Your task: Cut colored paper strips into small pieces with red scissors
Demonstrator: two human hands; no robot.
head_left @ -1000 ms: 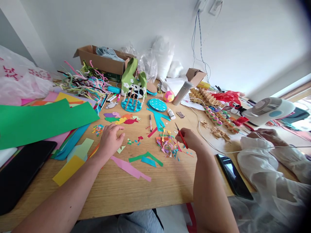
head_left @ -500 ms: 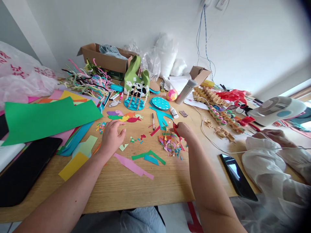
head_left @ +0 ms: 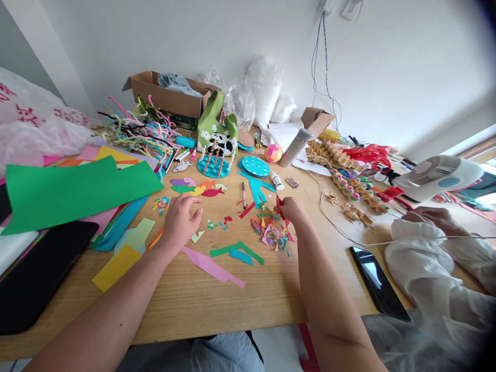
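My left hand [head_left: 181, 218] is open above the table, thumb and fingers apart, just in front of several coloured paper fish [head_left: 199, 187]. A pile of small confetti-like paper bits [head_left: 161, 205] lies to its left, and green, blue and red paper dots [head_left: 220, 223] are to its right. My right hand [head_left: 293, 211] is closed around red-handled scissors [head_left: 280, 205], whose blades point away from me. Beneath and beside that hand is a heap of mixed paper scraps [head_left: 271, 231]. Cut blue paper [head_left: 256, 191] lies just beyond it, near a pen [head_left: 244, 195].
Coloured paper sheets [head_left: 77, 188] and a black flat case [head_left: 42, 279] cover the left side. Behind stand a panda bag [head_left: 217, 129], a blue round piece [head_left: 254, 166] and a grey bottle [head_left: 295, 148]. At right are a phone [head_left: 377, 281], a white cable [head_left: 341, 232] and another person's sleeve [head_left: 418, 253].
My left hand has shifted very slightly to the right. My right hand keeps hold of the scissors in nearly the same spot. The view has moved a little.
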